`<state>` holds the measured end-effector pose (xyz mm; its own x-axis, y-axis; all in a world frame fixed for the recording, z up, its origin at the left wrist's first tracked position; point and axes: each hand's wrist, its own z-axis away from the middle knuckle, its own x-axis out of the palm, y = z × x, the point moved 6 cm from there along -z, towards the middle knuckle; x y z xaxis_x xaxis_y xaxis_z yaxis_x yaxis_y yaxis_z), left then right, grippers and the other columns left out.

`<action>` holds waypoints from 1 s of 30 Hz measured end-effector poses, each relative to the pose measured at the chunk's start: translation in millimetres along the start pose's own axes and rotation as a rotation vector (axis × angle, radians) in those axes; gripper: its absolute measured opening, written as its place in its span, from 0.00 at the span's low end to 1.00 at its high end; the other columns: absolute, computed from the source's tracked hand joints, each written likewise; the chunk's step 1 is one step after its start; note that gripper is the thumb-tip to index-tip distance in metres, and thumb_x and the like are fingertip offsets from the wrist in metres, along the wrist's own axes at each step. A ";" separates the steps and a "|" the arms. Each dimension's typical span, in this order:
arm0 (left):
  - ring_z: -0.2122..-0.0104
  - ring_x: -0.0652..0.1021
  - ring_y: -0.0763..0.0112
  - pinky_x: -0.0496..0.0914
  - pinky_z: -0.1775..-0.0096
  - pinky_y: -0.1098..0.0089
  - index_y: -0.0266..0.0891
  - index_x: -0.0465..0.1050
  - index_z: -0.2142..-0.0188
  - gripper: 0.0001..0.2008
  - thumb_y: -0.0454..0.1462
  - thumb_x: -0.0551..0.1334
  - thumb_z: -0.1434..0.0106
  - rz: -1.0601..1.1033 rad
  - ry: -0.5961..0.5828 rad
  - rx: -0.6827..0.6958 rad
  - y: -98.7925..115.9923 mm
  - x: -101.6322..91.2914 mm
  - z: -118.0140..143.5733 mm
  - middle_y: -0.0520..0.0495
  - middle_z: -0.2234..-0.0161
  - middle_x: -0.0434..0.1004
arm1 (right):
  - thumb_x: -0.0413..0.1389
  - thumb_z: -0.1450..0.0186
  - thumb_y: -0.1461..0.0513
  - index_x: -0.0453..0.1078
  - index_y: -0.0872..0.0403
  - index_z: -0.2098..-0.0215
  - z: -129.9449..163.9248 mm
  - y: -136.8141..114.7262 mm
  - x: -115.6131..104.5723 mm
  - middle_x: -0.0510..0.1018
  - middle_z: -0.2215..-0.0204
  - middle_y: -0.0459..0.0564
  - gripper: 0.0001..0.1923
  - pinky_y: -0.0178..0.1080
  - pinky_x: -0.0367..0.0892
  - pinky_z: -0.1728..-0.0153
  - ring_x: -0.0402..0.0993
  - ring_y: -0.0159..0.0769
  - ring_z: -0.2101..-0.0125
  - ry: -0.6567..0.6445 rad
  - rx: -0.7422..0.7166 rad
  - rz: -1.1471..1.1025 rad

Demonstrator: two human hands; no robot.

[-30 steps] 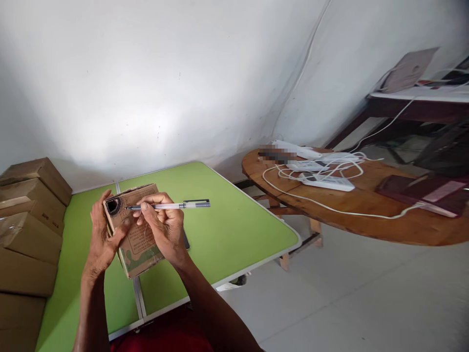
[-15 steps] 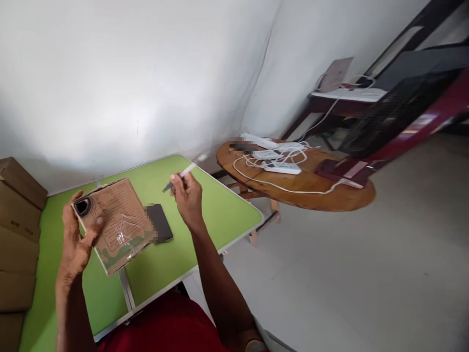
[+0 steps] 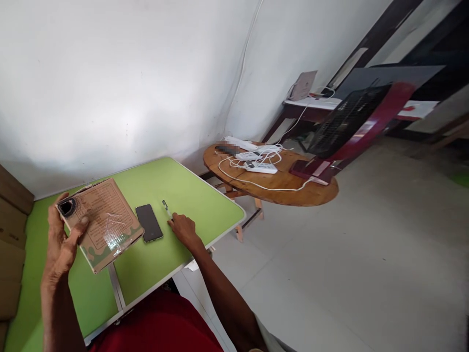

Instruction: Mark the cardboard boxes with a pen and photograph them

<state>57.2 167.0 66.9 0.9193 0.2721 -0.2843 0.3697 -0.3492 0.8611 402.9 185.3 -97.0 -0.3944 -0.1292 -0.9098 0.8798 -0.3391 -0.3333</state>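
My left hand (image 3: 60, 247) grips a flat brown cardboard box (image 3: 100, 222) by its left edge, thumb on the printed face, and holds it tilted above the green folding table (image 3: 194, 200). A dark ring is marked at the box's top corner. My right hand (image 3: 183, 230) rests low on the table, fingertips curled on the near end of a clear pen (image 3: 166, 209) that lies on the tabletop. A black phone (image 3: 149, 222) lies flat between the box and the pen.
Stacked cardboard boxes (image 3: 10, 220) stand at the table's left. To the right, a round wooden table (image 3: 289, 188) carries white power strips (image 3: 256, 166) and cables. A dark red chair (image 3: 351, 122) leans behind it. Pale floor stretches right.
My right hand took the pen off the box, swung right and came down to the table with it. The left hand drew the box leftward, uncovering the phone. The view turned right.
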 end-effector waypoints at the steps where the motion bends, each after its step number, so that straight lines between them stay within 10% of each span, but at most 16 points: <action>1: 0.37 0.76 0.38 0.79 0.42 0.40 0.51 0.69 0.34 0.42 0.62 0.75 0.41 0.000 -0.007 -0.001 -0.4 0.0 -0.1 0.38 0.37 0.74 | 0.56 0.16 0.59 0.78 0.58 0.43 2.1 -0.5 -0.2 0.85 0.43 0.68 0.12 0.42 0.71 0.50 0.85 0.53 0.41 0.001 -0.007 -0.003; 15: 0.36 0.75 0.38 0.76 0.40 0.38 0.50 0.68 0.30 0.46 0.63 0.75 0.42 -0.003 -0.031 0.015 -7.4 -1.4 2.3 0.38 0.36 0.74 | 0.79 0.40 0.58 0.71 0.65 0.33 23.9 -73.5 25.1 0.74 0.31 0.80 0.42 0.58 0.72 0.33 0.71 0.69 0.29 0.026 -0.034 -0.308; 22: 0.31 0.72 0.36 0.69 0.32 0.33 0.50 0.65 0.26 0.45 0.60 0.73 0.37 0.009 -0.060 0.020 -19.3 -0.5 6.4 0.35 0.30 0.71 | 0.67 0.33 0.59 0.78 0.57 0.53 26.1 -51.5 35.4 0.88 0.55 0.63 0.13 0.50 0.82 0.51 0.89 0.58 0.50 -0.176 -0.078 -0.688; 30: 0.31 0.71 0.37 0.70 0.33 0.33 0.49 0.64 0.25 0.45 0.60 0.71 0.35 -0.029 -0.071 0.030 -20.8 -0.5 8.9 0.35 0.31 0.70 | 0.78 0.39 0.46 0.75 0.52 0.50 79.4 -1.8 18.6 0.89 0.54 0.56 0.30 0.51 0.88 0.52 0.92 0.50 0.57 -0.363 -0.198 -1.483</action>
<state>50.2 166.2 45.4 0.9150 0.2183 -0.3392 0.3992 -0.3693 0.8392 372.9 109.5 -93.7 -0.9344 -0.0207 0.3555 -0.3403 -0.2424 -0.9085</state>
